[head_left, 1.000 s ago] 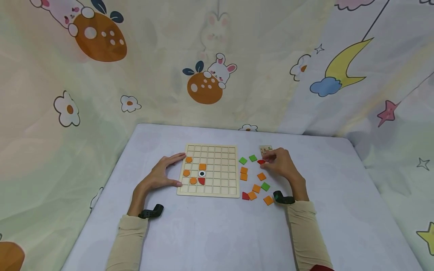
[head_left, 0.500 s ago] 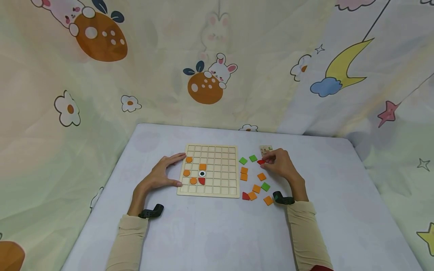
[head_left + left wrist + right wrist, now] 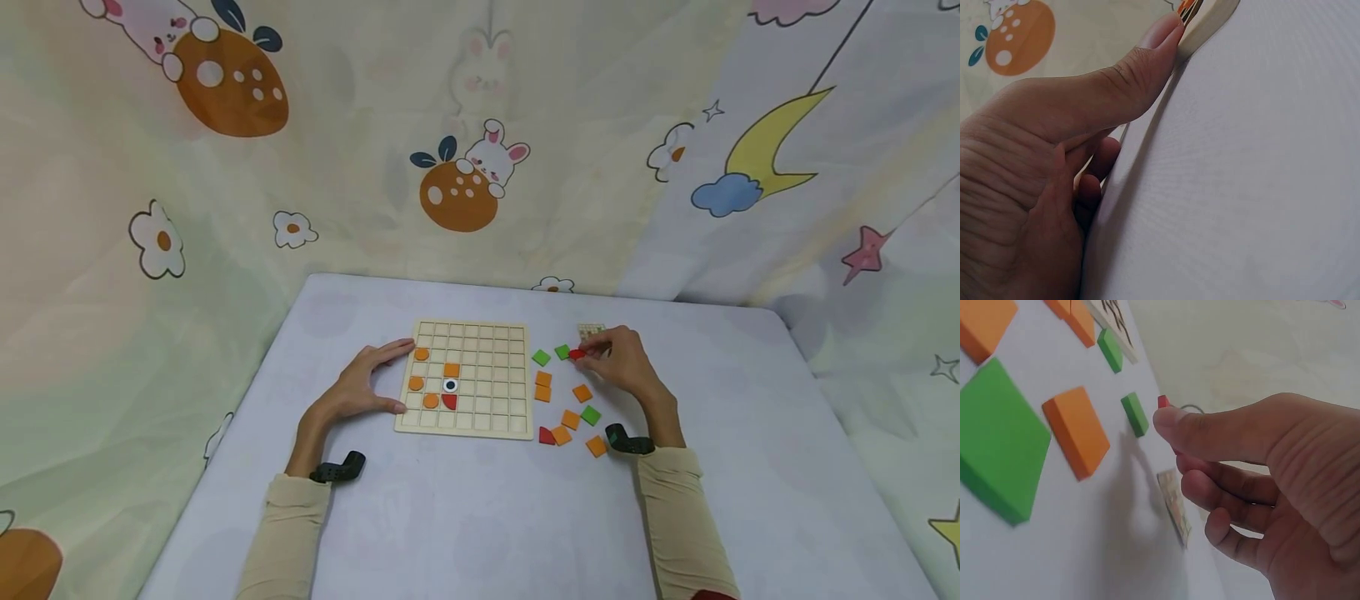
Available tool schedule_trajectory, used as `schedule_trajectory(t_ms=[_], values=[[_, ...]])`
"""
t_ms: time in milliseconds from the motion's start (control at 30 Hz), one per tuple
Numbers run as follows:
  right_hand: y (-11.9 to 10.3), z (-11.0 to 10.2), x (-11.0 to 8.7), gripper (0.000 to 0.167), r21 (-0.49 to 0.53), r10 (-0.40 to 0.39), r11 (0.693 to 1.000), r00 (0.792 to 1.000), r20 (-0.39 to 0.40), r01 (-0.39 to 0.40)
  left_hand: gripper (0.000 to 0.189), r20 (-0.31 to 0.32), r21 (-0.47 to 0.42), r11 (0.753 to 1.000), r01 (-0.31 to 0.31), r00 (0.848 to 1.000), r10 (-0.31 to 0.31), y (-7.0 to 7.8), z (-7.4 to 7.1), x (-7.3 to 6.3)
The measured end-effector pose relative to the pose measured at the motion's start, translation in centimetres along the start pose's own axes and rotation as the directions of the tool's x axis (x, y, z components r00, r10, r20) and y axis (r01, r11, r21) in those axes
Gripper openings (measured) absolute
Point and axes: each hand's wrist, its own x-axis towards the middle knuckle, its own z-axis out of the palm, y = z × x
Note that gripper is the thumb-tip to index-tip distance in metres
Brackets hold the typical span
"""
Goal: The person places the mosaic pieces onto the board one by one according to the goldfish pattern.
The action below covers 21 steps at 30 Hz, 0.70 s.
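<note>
A pale wooden grid board [image 3: 491, 367] lies flat on the table. My left hand [image 3: 352, 387] rests at its left edge, thumb and fingers spread apart; in the left wrist view the thumb [image 3: 1141, 75] touches the board's rim. My right hand [image 3: 618, 362] pinches a small red piece [image 3: 576, 354] between thumb and fingers. In the right wrist view the red piece [image 3: 1163, 401] is raised over the table, mostly hidden by the thumb. On the board sit several orange discs [image 3: 431, 401], an orange square [image 3: 452, 370], a black-and-white eye disc [image 3: 450, 386] and a red quarter-round [image 3: 449, 402].
Right of the board lie several loose orange squares [image 3: 582, 393], green tiles [image 3: 591, 415] and a red piece [image 3: 546, 435]. A small patterned card [image 3: 590, 330] lies behind my right hand. A printed curtain [image 3: 360, 167] stands beyond the table's far edge.
The red piece in my right hand has shifted slightly left and up, closer to a green tile in the head view. My left hand stays at the board's edge. The head view has drifted slightly.
</note>
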Motion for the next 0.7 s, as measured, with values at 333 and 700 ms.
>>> schedule_trajectory(t_ms=[333,700], values=[[-2.4,1.2,1.2,0.019,0.054,-0.113,0.992,0.994,0.0,0.113,0.115,-0.003,-0.005,1.0,-0.022,1.0,0.022,0.0,-0.1,0.1],[-4.2,3.9,2.8,0.02,0.071,-0.219,0.974,0.974,0.061,0.215,0.114,-0.007,-0.009,1.0,-0.03,1.0,0.03,0.0,-0.2,0.0]])
